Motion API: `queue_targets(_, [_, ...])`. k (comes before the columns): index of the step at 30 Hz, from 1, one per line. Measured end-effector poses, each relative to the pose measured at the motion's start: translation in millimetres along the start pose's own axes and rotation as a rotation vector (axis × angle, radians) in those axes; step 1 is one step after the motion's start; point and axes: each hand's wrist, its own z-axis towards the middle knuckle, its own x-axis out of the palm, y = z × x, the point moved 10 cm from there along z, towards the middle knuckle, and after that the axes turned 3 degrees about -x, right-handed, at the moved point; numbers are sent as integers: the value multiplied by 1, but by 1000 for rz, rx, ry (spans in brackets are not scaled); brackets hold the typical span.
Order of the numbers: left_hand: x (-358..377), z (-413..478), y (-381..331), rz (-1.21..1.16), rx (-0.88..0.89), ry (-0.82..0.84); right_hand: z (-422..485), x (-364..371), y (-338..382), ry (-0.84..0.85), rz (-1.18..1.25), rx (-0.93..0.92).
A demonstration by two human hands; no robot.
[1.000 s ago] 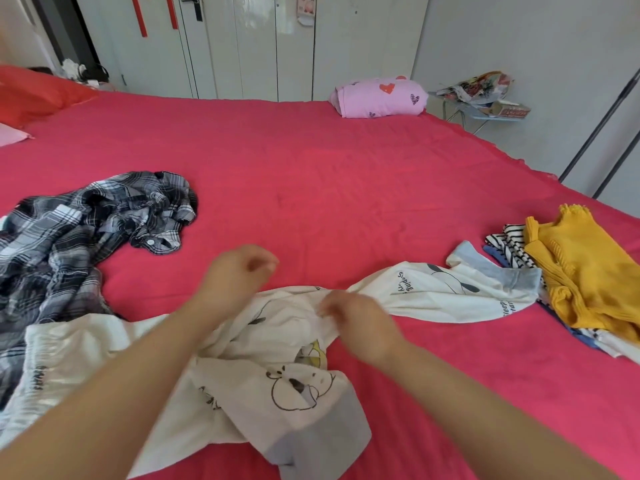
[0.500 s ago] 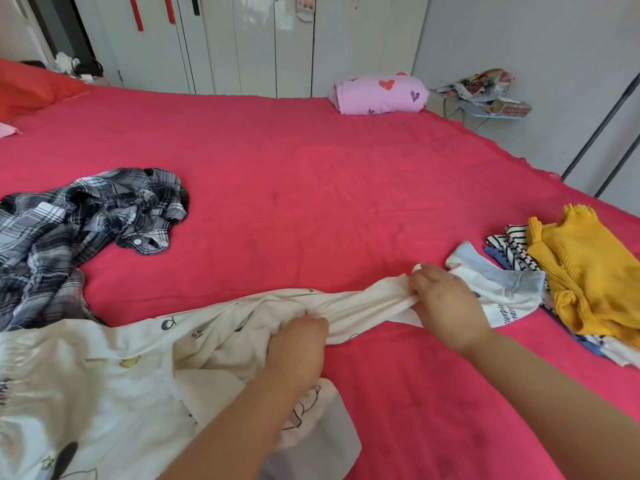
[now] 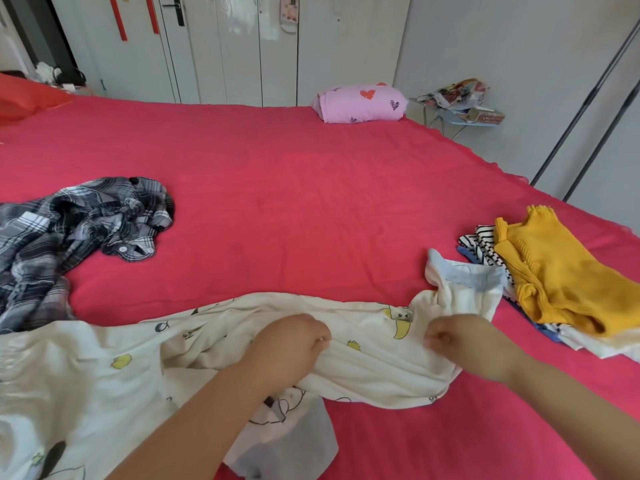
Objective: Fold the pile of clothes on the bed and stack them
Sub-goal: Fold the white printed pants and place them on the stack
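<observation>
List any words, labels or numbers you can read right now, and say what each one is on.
No text is legible in this view.
cream garment: small dark print at its lower edge, too small and creased to read.
box on the stool beyond the bed: red print, blurred.
card on the wardrobe door: blurred, unreadable.

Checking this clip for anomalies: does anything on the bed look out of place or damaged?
Nothing damaged or spilled. The plaid shirt lies crumpled at the left, not yet folded; the stack under the yellow sweater sits askew.
</observation>
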Motion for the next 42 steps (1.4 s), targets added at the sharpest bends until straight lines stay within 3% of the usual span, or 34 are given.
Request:
queue_targets(2, [-7,13,5,-46,-34,-96,18,-20,-31,-178,88,131])
queue_targets(5, [8,32,13,-58,-83,-77,44,-32,-76,-285,125,301])
queue_targets(11, [69,47,49,94,-260,177,67,-24,-152,-250,71,602])
queue_targets(14, [82,47,59,83,-309,206,59,-8,-170,-183,55,737])
queue_targets(20, [83,51,65,39,-347,166,58,-27,-156,-309,-172,539])
queue_targets(22, [80,48,65,31,-351,141,51,-37,-158,-296,-192,527])
queue_targets(28, [79,48,63,25,-361,137,3,-110,-167,-303,-582,548])
queue_targets(32, [79,49,64,31,-376,112,-7,-74,-180,92,-465,592])
queue_targets(33, [79,49,64,33,-376,114,-6,-64,-177,109,-467,593])
queue_targets(36, [74,49,63,30,-379,121,8,-67,-164,-184,-291,510])
queue_targets(38, [64,53,62,13,-387,59,22,-65,-152,-296,-222,405])
queue_targets(42, [16,69,42,88,-242,-329,67,-40,-126,-118,-313,268])
